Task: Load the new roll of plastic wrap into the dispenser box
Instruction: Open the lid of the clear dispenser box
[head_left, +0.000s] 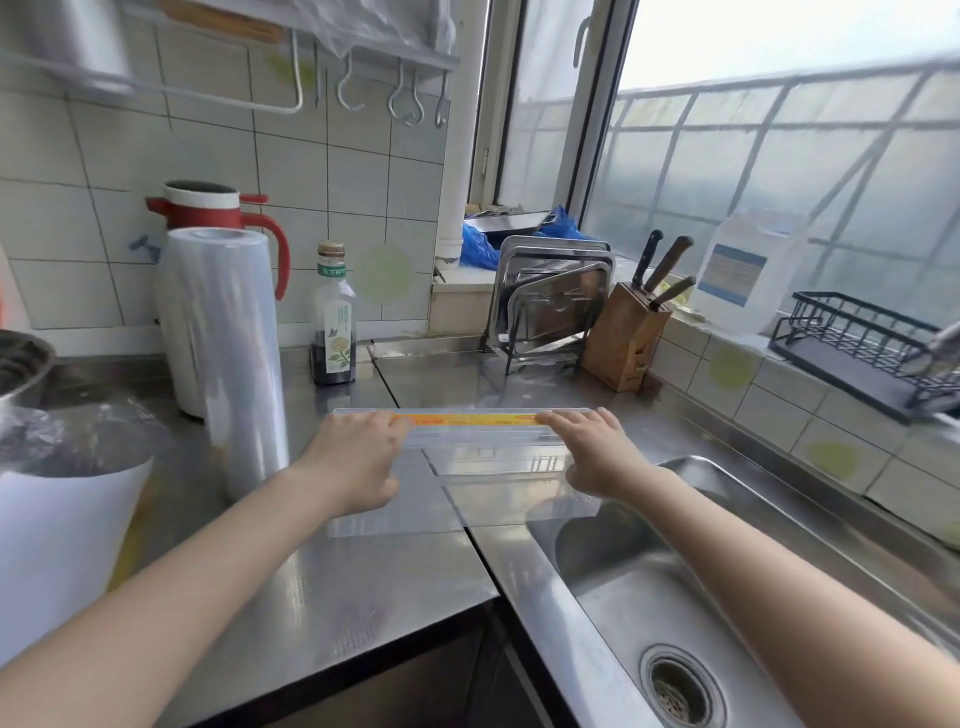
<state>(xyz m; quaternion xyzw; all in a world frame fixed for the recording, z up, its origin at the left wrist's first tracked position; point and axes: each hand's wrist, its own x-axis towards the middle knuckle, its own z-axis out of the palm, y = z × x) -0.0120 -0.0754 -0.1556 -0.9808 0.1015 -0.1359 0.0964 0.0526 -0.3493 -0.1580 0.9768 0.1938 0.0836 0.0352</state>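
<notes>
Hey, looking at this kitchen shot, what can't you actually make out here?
Head view only:
- Dispenser box: clear plastic, so its inside is hard to read; left hand and right hand cover its ends.
- Bottle label: too small.
- Red jug: lower part behind the plastic wrap roll.
- Metal bowl: cut off at left edge.

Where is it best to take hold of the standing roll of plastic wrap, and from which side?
Grip the roll of plastic wrap around its middle, coming from its right side with the left hand. It stands upright on the counter, and a red thermos stands close behind it.
</notes>
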